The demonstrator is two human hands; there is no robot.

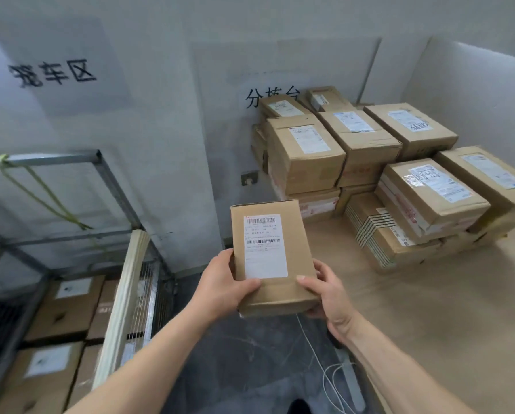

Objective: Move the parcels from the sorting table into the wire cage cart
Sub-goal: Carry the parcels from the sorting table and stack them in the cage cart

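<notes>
Item: one small parcel [272, 258], label up, grasped at its near end in the grip of left hand [220, 286] and right hand [325, 294], between tabletop [429, 294] and wire cage cart [101, 180]. Step: carrying. Next: swing left, lower onto boxes already loaded.

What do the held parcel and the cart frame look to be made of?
The held parcel: matte brown cardboard with folded edges, bearing a white paper label. The cart frame: probably metal, with dull grey angled bars and thin wire mesh lower down.
</notes>
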